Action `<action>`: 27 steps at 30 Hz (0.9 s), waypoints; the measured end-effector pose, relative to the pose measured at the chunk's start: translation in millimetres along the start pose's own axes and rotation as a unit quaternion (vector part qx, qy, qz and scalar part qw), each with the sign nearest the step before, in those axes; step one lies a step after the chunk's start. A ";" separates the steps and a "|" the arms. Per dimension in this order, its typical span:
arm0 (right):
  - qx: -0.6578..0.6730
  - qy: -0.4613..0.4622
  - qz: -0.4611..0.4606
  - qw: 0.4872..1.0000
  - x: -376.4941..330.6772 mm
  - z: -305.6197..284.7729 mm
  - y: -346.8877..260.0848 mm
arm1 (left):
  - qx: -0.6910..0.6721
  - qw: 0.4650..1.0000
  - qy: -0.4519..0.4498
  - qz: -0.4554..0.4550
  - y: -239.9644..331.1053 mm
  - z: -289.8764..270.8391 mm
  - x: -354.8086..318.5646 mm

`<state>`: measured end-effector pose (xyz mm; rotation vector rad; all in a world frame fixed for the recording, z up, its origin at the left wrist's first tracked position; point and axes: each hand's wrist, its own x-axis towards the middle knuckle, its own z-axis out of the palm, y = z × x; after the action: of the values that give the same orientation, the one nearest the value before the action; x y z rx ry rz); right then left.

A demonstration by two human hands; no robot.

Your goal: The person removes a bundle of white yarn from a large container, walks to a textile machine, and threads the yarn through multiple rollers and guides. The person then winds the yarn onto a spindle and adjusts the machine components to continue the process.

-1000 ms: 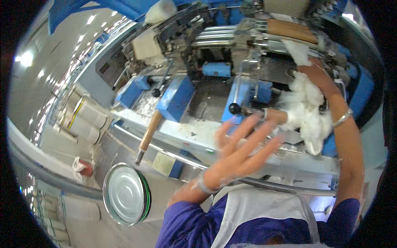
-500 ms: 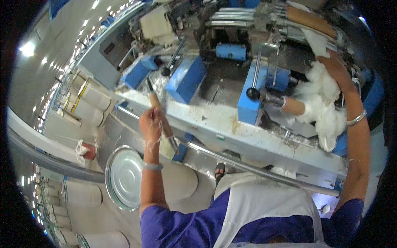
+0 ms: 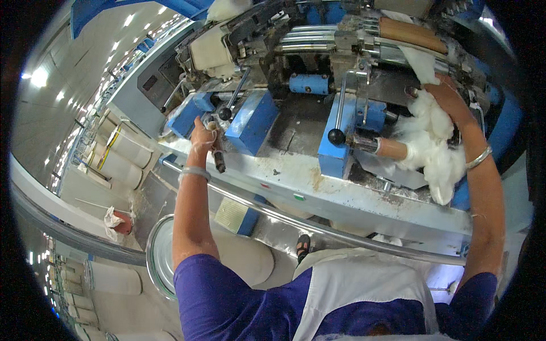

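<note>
- Left hand [image 3: 203, 138]: we see it wrapped around a dark-ended rod [image 3: 219, 160]; the grip is closed, near the middle of the rod.
- Rod position: over the machine's front ledge [image 3: 267, 165], between the left blue block [image 3: 183, 117] and the middle blue block [image 3: 253, 124]. Whether it touches either, we cannot tell.
- Right hand [image 3: 448, 101]: at the upper part of the white fibre mass [image 3: 438, 128], by the lower end of the fibre strip [image 3: 420, 62]. Fingertips partly hidden; we cannot tell whether this grip is pinching or merely resting.
- Fibre mass lies around the far end of a brown tube [image 3: 392, 148].
- Handling, our judgement: we would guide the rod level and square to the blocks, clear of the black lever knob [image 3: 225, 113], fingers off its ends.
- A thin white strand crosses the left fingers; we would free it lest it wind onto the rod.
- On the right, we advise a light touch, since pulling could tear the strip.
</note>
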<state>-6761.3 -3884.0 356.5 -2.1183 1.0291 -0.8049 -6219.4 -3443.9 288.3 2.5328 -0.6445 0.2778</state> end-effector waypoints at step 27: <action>-0.184 -0.195 -0.292 0.918 -262.8 -40.9 -72.1 | -0.137 0.735 -0.134 0.651 325.7 -31.6 -305.8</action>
<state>-6893.3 -3642.6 372.1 -2.8230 0.3424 -0.4217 -6647.5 -3555.2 358.4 1.4114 -2.2976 0.2289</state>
